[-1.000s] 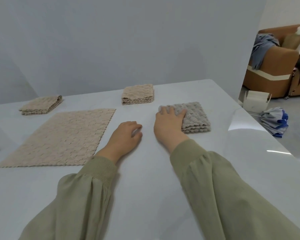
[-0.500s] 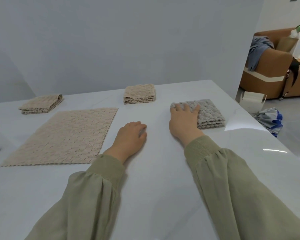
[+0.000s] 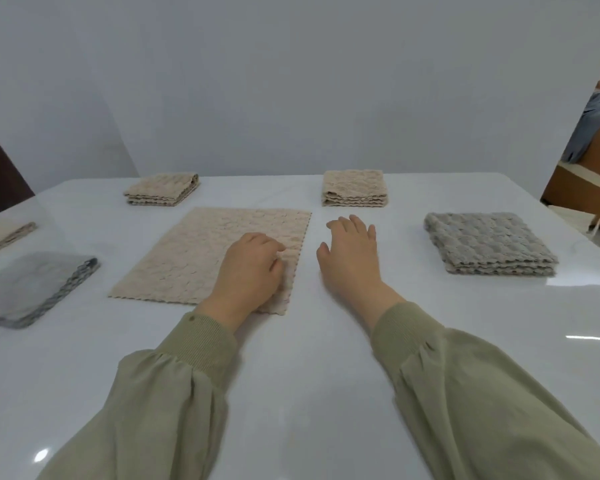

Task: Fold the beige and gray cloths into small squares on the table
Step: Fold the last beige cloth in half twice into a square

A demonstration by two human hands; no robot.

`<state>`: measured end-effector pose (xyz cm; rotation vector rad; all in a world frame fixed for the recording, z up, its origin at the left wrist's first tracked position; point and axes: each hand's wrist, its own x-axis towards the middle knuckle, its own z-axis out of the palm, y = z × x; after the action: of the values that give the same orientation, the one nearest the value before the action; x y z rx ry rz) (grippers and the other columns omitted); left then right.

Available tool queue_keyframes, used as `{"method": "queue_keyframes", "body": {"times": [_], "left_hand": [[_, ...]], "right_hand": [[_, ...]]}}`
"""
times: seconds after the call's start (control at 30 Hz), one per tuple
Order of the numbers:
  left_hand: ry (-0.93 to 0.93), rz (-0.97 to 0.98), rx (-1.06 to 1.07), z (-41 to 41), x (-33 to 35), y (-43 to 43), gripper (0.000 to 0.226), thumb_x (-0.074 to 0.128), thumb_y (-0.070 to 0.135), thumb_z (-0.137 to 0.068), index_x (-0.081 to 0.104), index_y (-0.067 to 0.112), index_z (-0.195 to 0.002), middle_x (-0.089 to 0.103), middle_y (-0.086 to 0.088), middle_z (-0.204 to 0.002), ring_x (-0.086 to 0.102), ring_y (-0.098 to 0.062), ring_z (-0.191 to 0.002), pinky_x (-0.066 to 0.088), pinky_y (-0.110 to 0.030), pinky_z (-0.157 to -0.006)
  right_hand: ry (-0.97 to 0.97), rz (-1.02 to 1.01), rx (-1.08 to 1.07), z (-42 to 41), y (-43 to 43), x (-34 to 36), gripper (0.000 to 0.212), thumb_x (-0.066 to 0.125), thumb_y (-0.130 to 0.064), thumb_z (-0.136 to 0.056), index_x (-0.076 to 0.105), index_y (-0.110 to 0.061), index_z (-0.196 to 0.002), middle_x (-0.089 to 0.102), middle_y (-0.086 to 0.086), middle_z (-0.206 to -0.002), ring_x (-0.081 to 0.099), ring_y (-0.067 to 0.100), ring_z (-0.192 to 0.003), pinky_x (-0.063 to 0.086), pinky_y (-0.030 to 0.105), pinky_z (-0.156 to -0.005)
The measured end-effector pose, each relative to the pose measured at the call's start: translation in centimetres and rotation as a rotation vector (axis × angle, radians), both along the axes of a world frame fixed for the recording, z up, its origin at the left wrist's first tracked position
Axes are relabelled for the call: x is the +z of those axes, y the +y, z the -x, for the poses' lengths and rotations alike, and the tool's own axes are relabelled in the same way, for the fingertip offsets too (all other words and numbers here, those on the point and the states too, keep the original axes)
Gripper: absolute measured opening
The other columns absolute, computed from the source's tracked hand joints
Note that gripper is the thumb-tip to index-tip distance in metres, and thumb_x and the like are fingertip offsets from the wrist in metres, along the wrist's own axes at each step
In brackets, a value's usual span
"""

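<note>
- The flat beige cloth (image 3: 201,258) is lying spread open on the white bench (image 3: 309,393), a little left of the middle.
- The left hand (image 3: 250,271) is resting on the near right part of this cloth, close to its right edge. Its fingers are curling down onto the fabric; I cannot tell whether they are pinching it or only pressing on it.
- The right hand (image 3: 354,258) is sitting open over bare bench just right of the cloth's edge, fingers loosely spread and holding nothing.
- A folded gray cloth (image 3: 489,244) is lying as a thick square to the right, well apart from the right hand.
- Two folded beige squares are sitting along the far side: one far centre (image 3: 354,188), one far left (image 3: 161,190).
- Another folded gray cloth (image 3: 32,289) is lying at the left edge, blurred by glare, with a further beige piece (image 3: 4,233) showing behind it.
- Olive-green sleeves (image 3: 482,393) are covering both forearms.
- A brown sofa (image 3: 589,181) with a blue-gray garment (image 3: 596,123) is showing at the right border.
</note>
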<state>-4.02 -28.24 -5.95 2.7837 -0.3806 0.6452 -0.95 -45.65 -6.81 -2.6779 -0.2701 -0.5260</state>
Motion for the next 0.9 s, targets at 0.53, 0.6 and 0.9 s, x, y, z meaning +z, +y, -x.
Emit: {"method": "queue_keyframes", "body": {"times": [0.53,0.6,0.9], "left_hand": [[0.566,0.219,-0.057,2.0,0.1,16.9,0.071,0.076,0.06,-0.062,0.055,0.037,-0.126,0.035,0.019,-0.139,0.025,0.0,-0.133,0.019,-0.021,-0.108],[0.429,0.241,-0.046,1.8,-0.2,16.4,0.042,0.079,0.035,-0.073,0.065,0.028,-0.113,0.048,0.014,-0.131,0.038,-0.002,-0.125,0.028,-0.02,-0.102],[0.234,0.263,-0.013,2.7,-0.1,14.0,0.01,0.073,0.023,-0.08,0.063,0.023,-0.077,0.058,0.011,-0.082,0.053,-0.009,-0.081,0.041,-0.023,-0.075]], "right_hand": [[0.147,0.087,0.434,2.1,9.0,-0.7,0.041,0.056,-0.049,-0.086,0.057,-0.021,-0.116,0.059,-0.003,-0.119,0.049,0.018,-0.115,0.038,0.034,-0.099],[0.157,0.03,0.425,1.9,8.8,-0.7,0.031,0.059,-0.044,-0.087,0.06,-0.02,-0.107,0.062,-0.002,-0.113,0.051,0.018,-0.11,0.041,0.032,-0.094],[-0.002,0.096,0.307,2.4,8.8,-0.4,0.017,0.056,-0.014,-0.081,0.067,-0.012,-0.093,0.061,0.006,-0.093,0.051,0.028,-0.095,0.036,0.035,-0.08]]}}
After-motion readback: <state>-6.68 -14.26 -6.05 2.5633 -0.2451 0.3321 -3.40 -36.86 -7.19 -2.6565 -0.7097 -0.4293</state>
